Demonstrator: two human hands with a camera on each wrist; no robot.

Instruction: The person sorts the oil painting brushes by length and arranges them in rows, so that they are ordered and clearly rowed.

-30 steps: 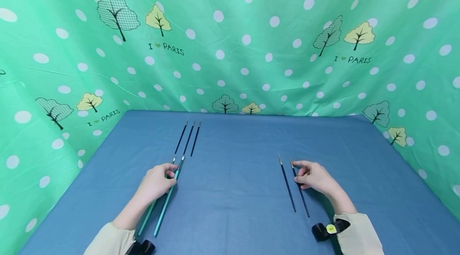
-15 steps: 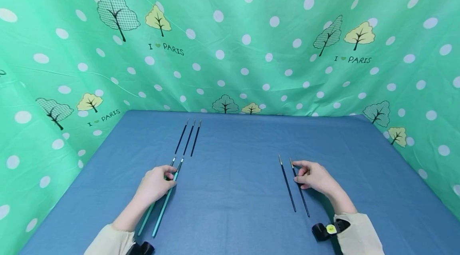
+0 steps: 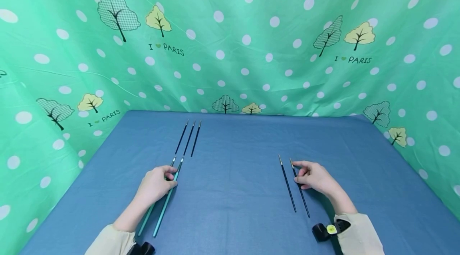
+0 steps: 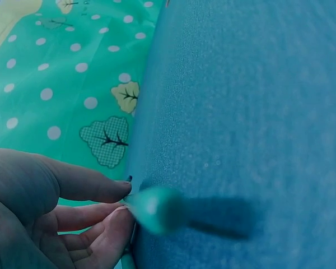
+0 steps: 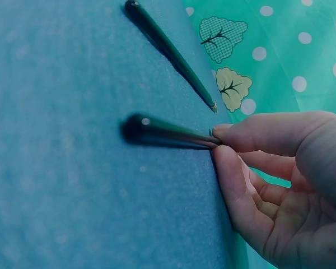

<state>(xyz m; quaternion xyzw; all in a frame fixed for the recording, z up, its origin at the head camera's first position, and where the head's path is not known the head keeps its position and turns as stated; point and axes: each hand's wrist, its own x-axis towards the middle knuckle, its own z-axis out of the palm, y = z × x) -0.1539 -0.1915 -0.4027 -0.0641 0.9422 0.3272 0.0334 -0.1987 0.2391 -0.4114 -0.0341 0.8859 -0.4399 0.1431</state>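
Note:
My left hand point(image 3: 156, 183) pinches a teal-handled paintbrush point(image 3: 163, 211) between thumb and fingers, its pale tip pointing away from me. In the left wrist view the rounded handle end point(image 4: 162, 210) looms close and blurred, with a shadow on the cloth beside it. A second teal paintbrush point(image 3: 145, 221) lies just left of it, partly hidden under the hand. On the other side, my right hand point(image 3: 316, 177) pinches a thin dark paintbrush point(image 3: 303, 201) near its upper part, the index fingertip by the ferrule. Another dark paintbrush point(image 3: 287, 185) lies nearly parallel to its left.
Three slim dark paintbrushes point(image 3: 189, 138) lie side by side farther back on the left, tips away from me. Blue cloth point(image 3: 237, 191) covers the table. Behind it hangs a green dotted curtain point(image 3: 230, 47) with printed trees.
The teal paintbrush in my left hand has shifted very slightly toward me since a second ago. My right hand and the other paintbrushes look unmoved.

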